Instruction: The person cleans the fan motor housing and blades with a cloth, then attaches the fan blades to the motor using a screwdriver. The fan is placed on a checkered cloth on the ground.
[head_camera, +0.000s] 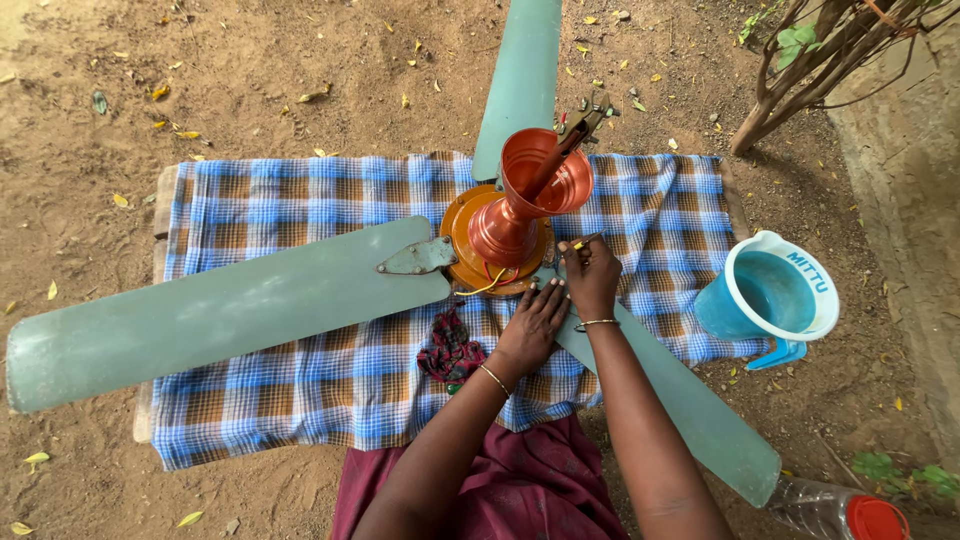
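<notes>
A ceiling fan lies on a blue-and-brown checked cloth (300, 190), with an orange motor hub (470, 235), a copper-coloured cup-shaped canopy (545, 170) and three pale green blades (215, 315). My left hand (532, 322) rests flat on the near-right blade beside the hub. My right hand (592, 272) holds a small thin tool with a yellow tip (584, 241) at the blade's bracket by the hub. A red and yellow wire (488, 280) shows under the hub.
A dark red patterned rag (450, 350) lies on the cloth near my left arm. A blue plastic jug (770, 298) stands at the right. A clear bottle with a red cap (845, 510) lies at bottom right. Bare earth surrounds, with a shrub (810, 70).
</notes>
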